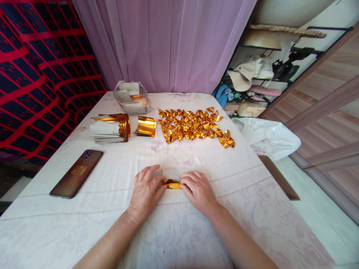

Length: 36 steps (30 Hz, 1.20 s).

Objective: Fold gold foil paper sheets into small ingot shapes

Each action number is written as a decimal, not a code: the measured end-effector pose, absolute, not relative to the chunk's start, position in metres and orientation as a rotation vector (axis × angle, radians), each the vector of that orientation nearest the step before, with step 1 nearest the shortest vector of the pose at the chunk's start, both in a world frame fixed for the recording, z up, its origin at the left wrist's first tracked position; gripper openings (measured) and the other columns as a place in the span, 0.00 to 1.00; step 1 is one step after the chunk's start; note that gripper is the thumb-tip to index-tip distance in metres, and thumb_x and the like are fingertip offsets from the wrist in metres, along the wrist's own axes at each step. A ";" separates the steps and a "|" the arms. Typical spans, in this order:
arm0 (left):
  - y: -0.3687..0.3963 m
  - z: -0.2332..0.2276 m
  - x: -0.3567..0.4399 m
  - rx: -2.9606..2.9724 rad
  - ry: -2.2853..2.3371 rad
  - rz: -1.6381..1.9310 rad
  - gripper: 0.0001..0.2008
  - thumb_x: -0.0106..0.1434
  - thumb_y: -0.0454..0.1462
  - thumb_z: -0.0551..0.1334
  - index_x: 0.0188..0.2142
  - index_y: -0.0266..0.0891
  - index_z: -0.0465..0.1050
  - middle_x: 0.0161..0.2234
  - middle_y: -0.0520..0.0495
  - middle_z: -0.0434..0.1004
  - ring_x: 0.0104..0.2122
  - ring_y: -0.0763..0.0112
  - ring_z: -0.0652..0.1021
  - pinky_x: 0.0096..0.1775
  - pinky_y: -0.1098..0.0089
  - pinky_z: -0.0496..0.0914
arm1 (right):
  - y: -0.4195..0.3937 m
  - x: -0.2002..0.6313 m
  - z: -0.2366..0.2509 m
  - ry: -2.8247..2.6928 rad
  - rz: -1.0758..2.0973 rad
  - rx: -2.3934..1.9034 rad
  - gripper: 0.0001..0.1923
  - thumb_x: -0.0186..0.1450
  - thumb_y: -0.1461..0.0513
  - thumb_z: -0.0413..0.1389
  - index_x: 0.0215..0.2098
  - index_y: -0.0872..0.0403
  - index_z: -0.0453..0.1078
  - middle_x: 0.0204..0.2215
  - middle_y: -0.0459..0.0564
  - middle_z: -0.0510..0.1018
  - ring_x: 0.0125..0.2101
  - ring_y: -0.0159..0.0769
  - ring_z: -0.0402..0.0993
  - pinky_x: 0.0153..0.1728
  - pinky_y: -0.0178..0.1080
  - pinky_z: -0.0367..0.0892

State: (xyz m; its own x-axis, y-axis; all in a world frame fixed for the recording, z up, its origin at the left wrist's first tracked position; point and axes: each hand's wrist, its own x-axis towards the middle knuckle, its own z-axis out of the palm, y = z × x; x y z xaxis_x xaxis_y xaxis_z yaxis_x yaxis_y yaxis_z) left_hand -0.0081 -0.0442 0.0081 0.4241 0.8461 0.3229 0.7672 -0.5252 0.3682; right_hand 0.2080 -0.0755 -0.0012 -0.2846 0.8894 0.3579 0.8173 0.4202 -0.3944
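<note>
A sheet of gold foil paper (173, 184) lies on the table near its front middle, its pale back facing up and its near edge folded over to show gold. My left hand (146, 188) pinches the left end of that fold between thumb and forefinger, the other fingers resting on the sheet and cloth. At the right end, my right hand (198, 189) has its thumb and fingers closed on the fold. Beyond my hands lie many folded gold paper pieces (193, 125) in a spread group. A small stack of gold sheets (146, 126) curves up to their left.
A thicker stack of foil paper (108, 130) stands at the left, with a clear plastic bag of paper (131, 98) behind it. A phone (77, 173) lies face down near the left edge. Past the table's right edge are a white plastic bag (269, 136) and shelves (258, 78).
</note>
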 end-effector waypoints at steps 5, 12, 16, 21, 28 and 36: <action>-0.043 0.008 -0.008 2.546 1.247 0.620 0.09 0.64 0.35 0.61 0.43 0.44 0.76 0.45 0.47 0.79 0.46 0.59 0.73 0.47 0.57 0.64 | -0.075 0.209 -0.001 -2.237 0.091 -1.380 0.06 0.68 0.65 0.54 0.33 0.51 0.71 0.37 0.47 0.79 0.38 0.38 0.70 0.40 0.40 0.59; -0.038 0.013 -0.005 2.378 1.344 0.477 0.05 0.65 0.35 0.58 0.35 0.42 0.72 0.34 0.50 0.79 0.39 0.63 0.75 0.44 0.60 0.63 | -0.067 0.212 -0.003 -2.121 0.258 -1.410 0.08 0.68 0.65 0.51 0.32 0.51 0.69 0.28 0.46 0.77 0.32 0.35 0.72 0.36 0.37 0.62; -0.037 0.015 -0.002 2.395 1.402 0.424 0.04 0.65 0.36 0.58 0.34 0.41 0.72 0.32 0.49 0.78 0.38 0.62 0.75 0.43 0.60 0.63 | -0.066 0.209 -0.005 -2.100 0.237 -1.471 0.08 0.68 0.65 0.51 0.33 0.52 0.70 0.28 0.47 0.76 0.31 0.36 0.72 0.35 0.38 0.63; -0.035 0.016 0.000 2.410 1.427 0.407 0.04 0.65 0.36 0.59 0.34 0.41 0.71 0.32 0.49 0.77 0.37 0.61 0.74 0.43 0.60 0.63 | -0.066 0.207 -0.009 -2.083 0.200 -1.492 0.08 0.68 0.66 0.51 0.34 0.52 0.71 0.29 0.48 0.76 0.33 0.37 0.72 0.37 0.38 0.63; -0.036 0.011 0.002 2.429 1.451 0.462 0.02 0.64 0.36 0.60 0.37 0.42 0.71 0.34 0.49 0.78 0.38 0.61 0.75 0.42 0.60 0.65 | -0.066 0.206 -0.010 -2.092 0.187 -1.551 0.07 0.67 0.66 0.51 0.36 0.51 0.70 0.31 0.48 0.77 0.34 0.38 0.71 0.37 0.39 0.63; -0.043 0.012 0.001 2.733 1.385 0.552 0.05 0.65 0.34 0.61 0.38 0.44 0.76 0.43 0.46 0.76 0.41 0.60 0.74 0.43 0.59 0.66 | -0.065 0.203 -0.012 -2.049 0.132 -1.598 0.06 0.65 0.66 0.52 0.32 0.51 0.66 0.27 0.47 0.74 0.31 0.37 0.70 0.35 0.38 0.60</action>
State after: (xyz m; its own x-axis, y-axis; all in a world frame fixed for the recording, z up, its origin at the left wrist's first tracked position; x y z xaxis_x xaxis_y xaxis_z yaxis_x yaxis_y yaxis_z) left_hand 0.0015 -0.0431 0.0123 0.5416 0.7859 0.2984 0.7758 -0.6040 0.1827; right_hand 0.2031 -0.0655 -0.0119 -0.1569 0.9247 0.3469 0.8725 0.2944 -0.3900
